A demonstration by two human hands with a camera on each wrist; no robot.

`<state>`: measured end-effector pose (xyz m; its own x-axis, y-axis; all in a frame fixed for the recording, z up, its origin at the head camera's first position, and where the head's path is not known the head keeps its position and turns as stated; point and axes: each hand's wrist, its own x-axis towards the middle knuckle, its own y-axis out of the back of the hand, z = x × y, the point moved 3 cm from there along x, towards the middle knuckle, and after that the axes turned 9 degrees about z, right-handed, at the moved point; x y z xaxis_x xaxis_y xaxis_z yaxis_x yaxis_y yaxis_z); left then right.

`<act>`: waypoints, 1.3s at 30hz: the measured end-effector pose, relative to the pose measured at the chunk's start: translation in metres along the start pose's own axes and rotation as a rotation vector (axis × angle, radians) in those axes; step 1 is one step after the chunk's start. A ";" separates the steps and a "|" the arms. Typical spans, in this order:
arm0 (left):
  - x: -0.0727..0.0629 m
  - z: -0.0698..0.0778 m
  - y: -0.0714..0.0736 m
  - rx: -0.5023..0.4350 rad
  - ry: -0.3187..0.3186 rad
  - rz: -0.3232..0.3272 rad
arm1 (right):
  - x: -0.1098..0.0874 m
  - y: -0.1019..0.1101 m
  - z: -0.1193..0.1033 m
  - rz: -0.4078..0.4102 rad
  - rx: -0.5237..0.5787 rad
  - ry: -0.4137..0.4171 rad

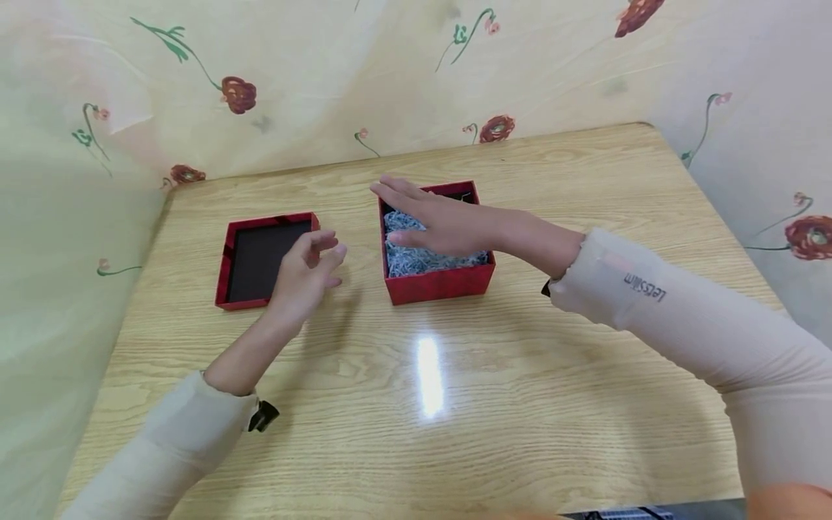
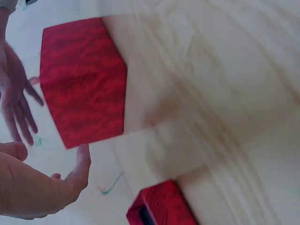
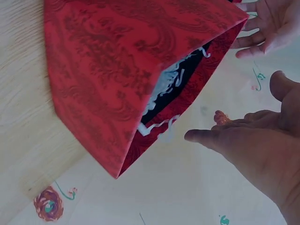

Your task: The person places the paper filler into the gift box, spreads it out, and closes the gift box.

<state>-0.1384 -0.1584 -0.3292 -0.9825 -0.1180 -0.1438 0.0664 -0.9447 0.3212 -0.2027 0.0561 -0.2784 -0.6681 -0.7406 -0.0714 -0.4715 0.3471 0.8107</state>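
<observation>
A red patterned box (image 1: 442, 284) stands on the table, filled with pale blue paper shreds (image 1: 422, 261). My right hand (image 1: 448, 224) is held flat above it, fingers extended toward the upper left and thumb apart. In the right wrist view, a few shreds (image 3: 159, 125) stick up at the rim, and the right hand (image 3: 262, 145) is above the opening. My left hand (image 1: 304, 278) hovers between the box and a red, black-lined lid (image 1: 260, 260), overlapping the lid's right side. Its fingers are loosely bent and hold nothing.
The wooden table (image 1: 416, 448) reaches back to a flowered cloth (image 1: 312, 87) that hangs behind and along both sides. The lid lies left of the box with its hollow side up. A dark patterned item (image 1: 630, 513) shows at the bottom edge.
</observation>
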 end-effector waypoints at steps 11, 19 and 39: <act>0.000 0.010 0.031 0.105 0.101 0.042 | 0.006 0.000 -0.009 0.051 0.175 -0.012; 0.005 0.009 0.054 0.171 0.184 0.034 | 0.008 -0.009 -0.026 0.029 0.253 -0.057; 0.025 -0.008 0.120 0.452 0.173 0.102 | 0.040 -0.040 -0.053 0.073 0.542 -0.148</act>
<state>-0.1532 -0.2774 -0.3015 -0.9293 -0.2880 -0.2313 0.0412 -0.7029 0.7101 -0.1799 -0.0178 -0.2834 -0.7652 -0.6286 -0.1389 -0.6231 0.6690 0.4052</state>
